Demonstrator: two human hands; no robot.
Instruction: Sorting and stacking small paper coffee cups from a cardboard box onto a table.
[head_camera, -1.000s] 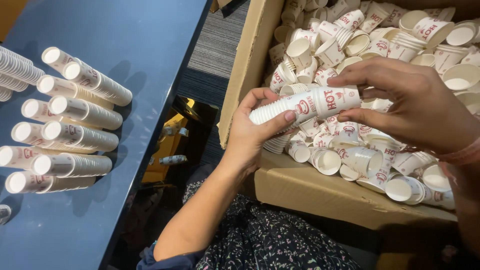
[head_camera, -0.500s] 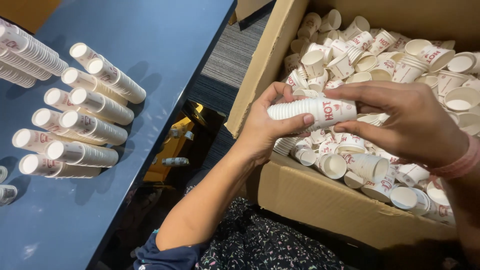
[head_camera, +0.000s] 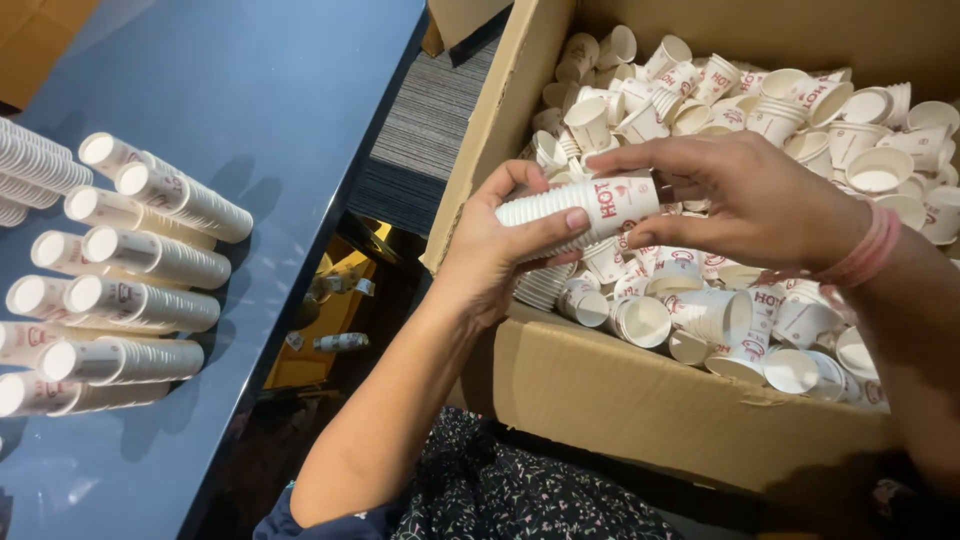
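Taking the cardboard box (head_camera: 640, 400) as landmark: loose cups (head_camera: 700, 310) lie in it, the stack of nested cups (head_camera: 580, 205) is held above its left part by both hands, and left of it the surface (head_camera: 270, 90) carries rows of lying cup stacks (head_camera: 130, 260).

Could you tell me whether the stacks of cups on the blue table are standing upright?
No, the stacks of cups lie on their sides on the blue table.
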